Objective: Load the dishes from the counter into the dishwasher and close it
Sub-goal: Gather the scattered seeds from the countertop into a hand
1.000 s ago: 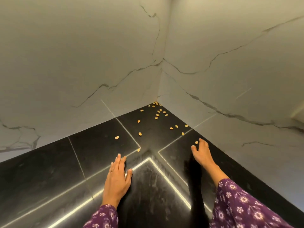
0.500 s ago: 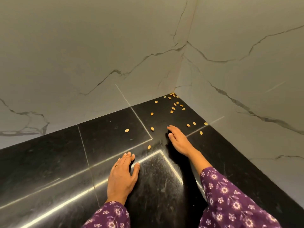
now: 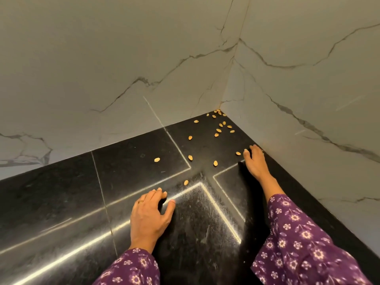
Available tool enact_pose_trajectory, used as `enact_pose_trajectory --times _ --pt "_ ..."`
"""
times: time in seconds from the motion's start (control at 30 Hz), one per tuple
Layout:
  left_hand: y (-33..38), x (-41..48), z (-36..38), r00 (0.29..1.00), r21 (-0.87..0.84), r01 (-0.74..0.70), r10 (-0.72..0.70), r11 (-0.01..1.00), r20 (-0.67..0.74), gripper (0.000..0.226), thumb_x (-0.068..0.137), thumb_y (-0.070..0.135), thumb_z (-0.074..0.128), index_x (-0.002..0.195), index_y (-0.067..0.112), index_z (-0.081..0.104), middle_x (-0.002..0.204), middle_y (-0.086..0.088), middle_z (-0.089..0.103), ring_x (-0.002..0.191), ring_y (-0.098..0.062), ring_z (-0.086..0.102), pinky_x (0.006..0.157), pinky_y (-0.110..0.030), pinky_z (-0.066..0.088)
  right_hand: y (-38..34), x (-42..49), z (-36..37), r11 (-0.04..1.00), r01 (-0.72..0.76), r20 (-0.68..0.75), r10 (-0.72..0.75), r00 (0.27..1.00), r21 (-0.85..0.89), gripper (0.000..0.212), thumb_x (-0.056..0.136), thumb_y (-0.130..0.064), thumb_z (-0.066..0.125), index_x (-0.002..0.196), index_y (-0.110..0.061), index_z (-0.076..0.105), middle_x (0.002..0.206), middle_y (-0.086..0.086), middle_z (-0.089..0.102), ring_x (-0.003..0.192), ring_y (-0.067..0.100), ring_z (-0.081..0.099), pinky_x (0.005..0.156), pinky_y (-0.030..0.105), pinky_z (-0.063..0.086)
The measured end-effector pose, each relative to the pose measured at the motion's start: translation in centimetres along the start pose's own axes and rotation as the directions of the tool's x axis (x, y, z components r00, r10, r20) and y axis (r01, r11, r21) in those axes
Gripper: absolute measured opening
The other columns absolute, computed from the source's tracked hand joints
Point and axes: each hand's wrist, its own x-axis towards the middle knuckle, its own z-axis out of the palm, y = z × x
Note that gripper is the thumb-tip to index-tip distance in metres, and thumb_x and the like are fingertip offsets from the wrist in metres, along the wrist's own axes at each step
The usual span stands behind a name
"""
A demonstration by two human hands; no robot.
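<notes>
Black stone table (image 3: 61,202) is shining under both grips; the left grip (image 3: 152,217) is resting on it with fingers loosely bent, holding nothing; the right grip (image 3: 255,161) is curling its fingertips down beside the wall (image 3: 308,120), and I cannot tell if it is pinching a seed; little yellow seeds (image 3: 218,130) are lying just ahead of it and to its left; no dishes or dishwasher are showing; I think sweeping the seeds slowly toward the left grip is working best, so none are dropping off.
</notes>
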Motion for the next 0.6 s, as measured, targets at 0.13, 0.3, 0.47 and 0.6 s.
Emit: enact_pose_trajectory --times 0.13,0.3,0.47,0.6 --pt "-0.3 0.1 0.3 1.0 -0.034 -0.006 0.006 0.999 0.005 0.03 0.092 0.039 0.034 0.092 0.025 0.06 0.09 0.015 0.059 0.084 -0.008 0.054 0.08 -0.028 0.046 -3.0 -0.9 2.6 0.972 0.234 0.145 -0.233 0.962 0.009 0.046 0.101 -0.022 0.031 0.144 -0.003 0.03 0.152 0.013 0.025 0.143 0.024 0.019 0.118 0.039 0.01" --pt "-0.5 0.3 0.5 1.0 -0.025 -0.002 0.002 1.0 0.019 0.031 0.096 0.033 0.029 0.101 0.025 0.058 0.096 0.014 0.058 0.088 -0.007 0.054 0.08 -0.03 0.049 -5.8 -3.1 5.5 0.817 0.572 0.349 -0.558 0.753 0.073 0.047 0.103 -0.026 0.03 0.147 -0.011 0.025 0.153 -0.001 0.023 0.142 0.007 0.01 0.118 0.027 0.006" --pt "-0.6 0.1 0.6 0.998 -0.018 0.015 -0.014 1.0 0.057 0.045 0.096 0.032 0.028 0.131 0.021 0.055 0.137 0.006 0.052 0.12 -0.01 0.051 0.103 -0.03 0.038 -7.3 -2.8 5.4 0.786 0.567 0.221 -0.615 0.757 0.245 0.055 0.098 -0.047 0.026 0.142 -0.016 0.037 0.147 -0.004 0.035 0.137 0.004 0.028 0.112 0.017 0.02" --pt "-0.6 0.2 0.7 0.993 -0.052 0.064 -0.058 0.997 0.102 0.053 0.094 0.039 0.02 0.136 0.025 0.05 0.142 0.011 0.045 0.131 -0.004 0.04 0.107 -0.025 0.026 -6.6 1.0 3.7 0.957 0.207 -0.033 -0.204 0.978 0.205 0.047 0.099 -0.026 0.033 0.142 -0.006 0.035 0.148 0.009 0.033 0.137 0.02 0.03 0.11 0.027 0.02"
